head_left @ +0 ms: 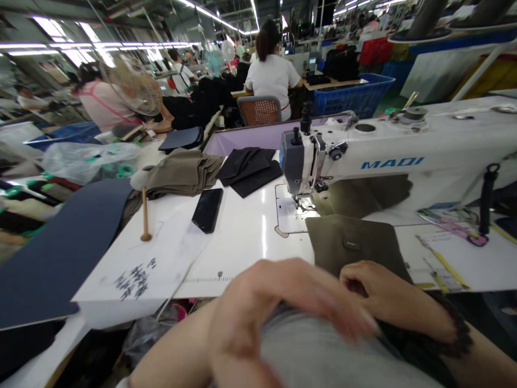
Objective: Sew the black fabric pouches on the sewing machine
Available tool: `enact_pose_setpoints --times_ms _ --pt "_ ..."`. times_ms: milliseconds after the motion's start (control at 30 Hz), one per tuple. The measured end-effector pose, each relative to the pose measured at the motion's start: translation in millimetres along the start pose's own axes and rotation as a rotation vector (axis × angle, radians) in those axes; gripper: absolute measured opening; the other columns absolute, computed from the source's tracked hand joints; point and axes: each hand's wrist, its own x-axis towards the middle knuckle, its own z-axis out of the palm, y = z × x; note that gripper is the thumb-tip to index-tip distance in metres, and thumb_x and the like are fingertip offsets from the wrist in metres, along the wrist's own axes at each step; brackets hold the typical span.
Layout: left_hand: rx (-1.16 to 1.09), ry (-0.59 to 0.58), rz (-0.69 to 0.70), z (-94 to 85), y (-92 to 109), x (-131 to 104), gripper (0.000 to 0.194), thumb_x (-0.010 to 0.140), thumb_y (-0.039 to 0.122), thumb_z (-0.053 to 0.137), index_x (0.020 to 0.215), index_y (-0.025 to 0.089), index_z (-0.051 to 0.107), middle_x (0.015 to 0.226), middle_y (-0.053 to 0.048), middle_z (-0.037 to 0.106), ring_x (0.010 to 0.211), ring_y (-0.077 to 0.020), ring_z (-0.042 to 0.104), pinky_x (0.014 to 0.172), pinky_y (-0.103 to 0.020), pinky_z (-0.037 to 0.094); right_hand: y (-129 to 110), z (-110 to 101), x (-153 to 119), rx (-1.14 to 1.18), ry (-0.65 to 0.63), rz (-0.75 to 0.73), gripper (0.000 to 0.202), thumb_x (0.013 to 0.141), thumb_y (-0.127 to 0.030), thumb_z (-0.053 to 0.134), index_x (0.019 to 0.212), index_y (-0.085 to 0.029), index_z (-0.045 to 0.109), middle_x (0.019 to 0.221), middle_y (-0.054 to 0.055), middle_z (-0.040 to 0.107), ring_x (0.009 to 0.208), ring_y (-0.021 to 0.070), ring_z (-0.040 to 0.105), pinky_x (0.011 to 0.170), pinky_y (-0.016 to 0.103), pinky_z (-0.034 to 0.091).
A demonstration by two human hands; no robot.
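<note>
My left hand (258,307) is raised close to the camera, its fingers curved and apart, blurred, with nothing seen in it. My right hand (371,288), a dark beaded bracelet on its wrist, rests curled at the lower edge of an olive fabric piece (363,242) with a small label. Whatever its fingers hold, if anything, is hidden. The fabric lies on the white table (246,242), right of the needle area of a white sewing machine (388,145). More olive fabric (363,194) lies under the machine arm.
Olive pieces (183,172) and black pieces (250,167) are stacked behind a phone (208,210). A wooden-handled tool (145,215) stands at the left. Scissors (456,226) and a yellow tape (448,269) lie at right. A person (272,75) sits ahead by a blue basket (351,97).
</note>
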Motion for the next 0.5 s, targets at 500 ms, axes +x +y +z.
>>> enact_pose_setpoints --times_ms 500 --pt "0.339 -0.258 0.420 31.3 -97.3 14.9 0.027 0.086 0.011 0.033 0.104 0.013 0.053 0.106 -0.007 0.061 0.107 -0.0160 0.049 0.103 -0.039 0.026 -6.0 13.0 6.1 0.061 0.074 -0.178 0.020 0.075 -0.021 0.049 0.093 -0.016 0.056 0.094 0.006 0.059 0.084 0.0150 0.055 0.075 0.027 0.043"
